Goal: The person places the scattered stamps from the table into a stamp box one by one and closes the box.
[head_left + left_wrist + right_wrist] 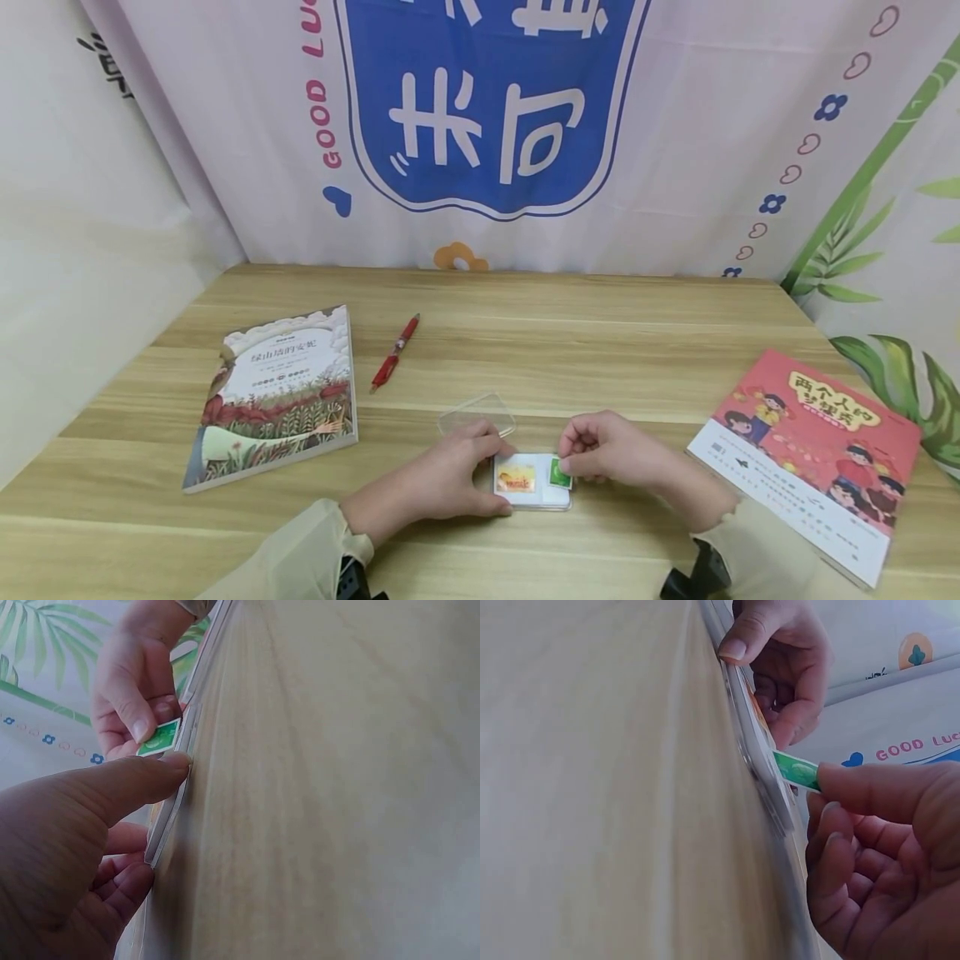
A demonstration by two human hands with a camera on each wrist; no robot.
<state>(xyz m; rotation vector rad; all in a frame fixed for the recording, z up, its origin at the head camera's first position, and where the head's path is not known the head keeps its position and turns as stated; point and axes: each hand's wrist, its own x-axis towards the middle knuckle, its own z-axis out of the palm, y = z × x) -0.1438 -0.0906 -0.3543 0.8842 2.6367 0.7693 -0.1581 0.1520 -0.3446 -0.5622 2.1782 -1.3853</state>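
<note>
A small, flat clear plastic box (553, 505) lies on the table, with a white surface inside it. On the white surface is a yellow-orange picture (516, 478). My left hand (450, 477) holds the box by its left end, with thumb and fingers on opposite edges, as the left wrist view also shows. Between the thumb and fingers of my right hand (615, 450) is a small green picture card (796, 771) with a white border. It is tilted over the box's right end and seems to touch it there. Behind my left hand lies a clear plastic lid (480, 408).
To the left lies a thick illustrated book (281, 392), with a red pen (395, 354) beside it. A pink and white book (813, 450) lies to the right, near my right forearm. A printed curtain (675, 150) hangs at the table's (585, 333) back edge.
</note>
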